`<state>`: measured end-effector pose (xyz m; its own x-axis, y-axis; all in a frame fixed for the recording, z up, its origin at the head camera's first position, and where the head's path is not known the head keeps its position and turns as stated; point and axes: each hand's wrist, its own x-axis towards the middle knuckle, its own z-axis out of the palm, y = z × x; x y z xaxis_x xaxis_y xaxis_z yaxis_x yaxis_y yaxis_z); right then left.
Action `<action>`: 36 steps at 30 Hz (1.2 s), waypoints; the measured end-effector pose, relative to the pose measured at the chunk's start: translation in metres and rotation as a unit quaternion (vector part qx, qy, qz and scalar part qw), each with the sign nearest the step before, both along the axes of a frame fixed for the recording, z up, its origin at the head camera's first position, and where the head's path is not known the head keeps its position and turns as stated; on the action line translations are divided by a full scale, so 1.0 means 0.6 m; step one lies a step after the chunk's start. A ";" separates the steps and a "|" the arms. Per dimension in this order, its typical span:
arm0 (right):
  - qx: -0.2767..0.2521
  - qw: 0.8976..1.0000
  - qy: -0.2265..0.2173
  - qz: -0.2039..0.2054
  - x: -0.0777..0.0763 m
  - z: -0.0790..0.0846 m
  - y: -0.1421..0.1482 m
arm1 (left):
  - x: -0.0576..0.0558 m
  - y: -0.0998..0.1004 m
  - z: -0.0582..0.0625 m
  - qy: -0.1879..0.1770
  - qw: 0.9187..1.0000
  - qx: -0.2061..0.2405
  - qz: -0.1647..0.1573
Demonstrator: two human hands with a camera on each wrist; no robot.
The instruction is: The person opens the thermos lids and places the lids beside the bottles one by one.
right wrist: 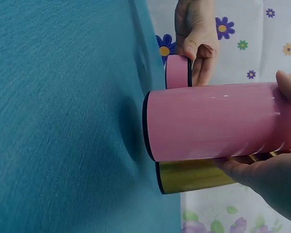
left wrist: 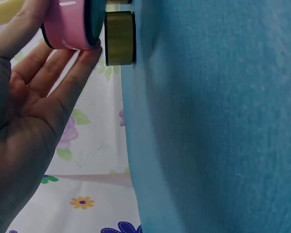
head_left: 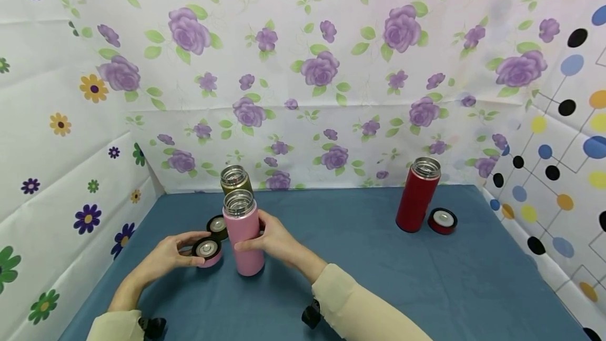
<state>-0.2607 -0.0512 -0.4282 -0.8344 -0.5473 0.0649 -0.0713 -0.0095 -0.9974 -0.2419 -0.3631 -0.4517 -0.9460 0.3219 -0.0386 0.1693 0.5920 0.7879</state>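
A pink thermos bottle (head_left: 243,228) with an uncovered steel mouth stands left of centre, gripped around its body by my right hand (head_left: 279,238). In the right wrist view, the black-edged base of the bottle is close to the blue cloth. My left hand (head_left: 163,257) pinches a pink lid (head_left: 213,261) between thumb and fingers, its silvery inner side facing up, just left of the bottle. Behind these are a gold thermos bottle (head_left: 231,183), partly hidden by the pink one, and its gold lid (left wrist: 120,39), which lies inner side up.
Toward the right back, an uncovered red thermos bottle (head_left: 416,199) stands on the blue tablecloth (head_left: 341,257) beside its upturned red lid (head_left: 443,222). Patterned sheets enclose the table at the back (head_left: 293,136), left and right.
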 end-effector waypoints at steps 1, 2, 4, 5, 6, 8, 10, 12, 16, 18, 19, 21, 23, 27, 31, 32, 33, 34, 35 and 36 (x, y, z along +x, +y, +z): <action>0.000 1.000 0.002 -0.001 0.001 -0.001 -0.002 | 0.000 0.000 -0.001 0.000 1.000 -0.001 -0.002; 0.000 1.000 0.004 -0.001 0.002 -0.001 -0.003 | 0.000 0.000 -0.001 0.002 1.000 -0.003 -0.005; -0.001 1.000 0.011 -0.003 0.003 -0.003 -0.006 | 0.000 -0.001 -0.001 0.009 1.000 -0.007 -0.013; -0.003 1.000 0.014 -0.004 0.002 -0.004 -0.008 | -0.001 -0.002 -0.001 0.012 1.000 -0.009 -0.016; -0.004 1.000 0.017 -0.006 0.002 -0.006 -0.011 | -0.002 -0.004 -0.001 0.014 1.000 -0.011 -0.019; -0.007 1.000 0.023 -0.011 0.001 -0.010 -0.016 | -0.003 -0.006 -0.002 0.017 0.999 -0.014 -0.024; -0.006 0.999 0.030 -0.014 0.002 -0.014 -0.022 | -0.005 -0.008 -0.005 0.014 0.999 -0.015 -0.027; 0.001 0.999 0.038 -0.018 0.005 -0.019 -0.029 | -0.006 -0.010 -0.008 0.009 0.999 -0.016 -0.029; 0.028 0.998 0.053 -0.027 0.011 -0.028 -0.040 | -0.008 -0.010 -0.015 0.000 0.999 -0.015 -0.045; 0.044 0.997 0.059 -0.030 0.014 -0.031 -0.045 | -0.008 -0.010 -0.019 -0.004 0.998 -0.015 -0.054; 0.051 0.996 0.062 -0.031 0.015 -0.031 -0.047 | -0.007 -0.011 -0.020 -0.004 0.998 -0.015 -0.056; 0.063 0.995 0.067 -0.032 0.017 -0.031 -0.052 | -0.005 -0.013 -0.023 -0.007 0.998 -0.012 -0.060; 0.070 0.994 0.072 -0.034 0.018 -0.031 -0.055 | -0.003 -0.016 -0.026 -0.012 0.998 -0.003 -0.061; 0.073 0.994 0.069 -0.040 0.021 -0.032 -0.061 | -0.002 -0.024 -0.030 -0.032 0.997 0.021 -0.069; 0.075 0.993 0.072 -0.051 0.024 -0.034 -0.070 | -0.003 -0.031 -0.032 -0.052 0.995 0.039 -0.075; 0.075 0.993 0.075 -0.055 0.025 -0.035 -0.073 | -0.003 -0.032 -0.032 -0.058 0.995 0.042 -0.076; 0.076 0.992 0.079 -0.059 0.026 -0.036 -0.076 | -0.004 -0.034 -0.031 -0.062 0.994 0.044 -0.077; 0.077 0.991 0.084 -0.062 0.027 -0.037 -0.078 | -0.004 -0.034 -0.031 -0.065 0.994 0.044 -0.078; 0.079 0.991 0.088 -0.065 0.027 -0.039 -0.080 | -0.004 -0.035 -0.030 -0.068 0.994 0.044 -0.080; 0.081 0.990 0.092 -0.065 0.028 -0.040 -0.081 | -0.004 -0.035 -0.030 -0.070 0.993 0.044 -0.081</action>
